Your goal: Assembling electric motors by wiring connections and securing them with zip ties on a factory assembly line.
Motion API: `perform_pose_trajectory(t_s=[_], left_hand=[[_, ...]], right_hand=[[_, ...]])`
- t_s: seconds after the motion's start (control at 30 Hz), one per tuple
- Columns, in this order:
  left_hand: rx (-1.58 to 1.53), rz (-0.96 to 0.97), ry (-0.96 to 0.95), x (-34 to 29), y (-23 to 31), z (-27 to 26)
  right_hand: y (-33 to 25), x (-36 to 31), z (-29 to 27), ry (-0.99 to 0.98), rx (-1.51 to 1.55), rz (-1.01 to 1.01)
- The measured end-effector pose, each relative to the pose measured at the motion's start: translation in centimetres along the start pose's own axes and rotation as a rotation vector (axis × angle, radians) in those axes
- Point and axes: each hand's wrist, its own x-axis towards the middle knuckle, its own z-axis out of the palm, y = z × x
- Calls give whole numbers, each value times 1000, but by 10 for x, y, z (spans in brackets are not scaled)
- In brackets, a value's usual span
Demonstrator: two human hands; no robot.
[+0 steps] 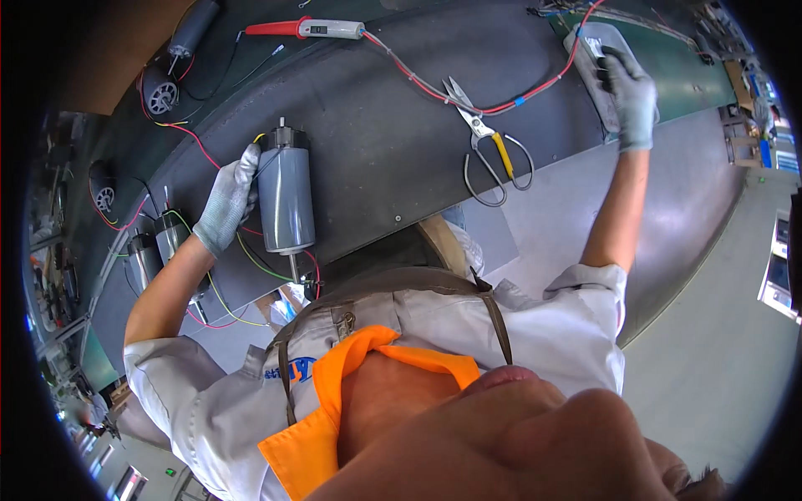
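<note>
A grey cylindrical electric motor [286, 200] lies on the dark bench close in front of me, its shafts pointing away and toward me. My gloved left hand [227, 200] is at its left side, fingers closed around its wires, thumb near the motor's far end. Part of these wires is hidden by the glove. At the far right, my gloved right hand [631, 93] reaches into a pale grey tray [608, 119]. Its dark fingers are bent down next to a small silvery piece [594, 43]; what they pinch is hidden.
Scissors [480, 134] with one yellow-wrapped handle lie between my hands. A red and grey pen-shaped tool [330, 29] rests beyond, its red cable crossing to the tray. More motors [159, 92] with loose coloured wires sit at left. The bench edge [418, 219] runs close to my body.
</note>
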Motion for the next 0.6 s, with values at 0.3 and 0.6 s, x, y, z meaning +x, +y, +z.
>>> perform_pose_trajectory(t_s=[0.3,0.6], left_hand=[[-80,13,-167,-6,-4,15],[1103,874,-277,33,25,-26]], right_hand=[[112,170,17,-260,-1210,-204],[117,147,-35,-178,-947,-96]])
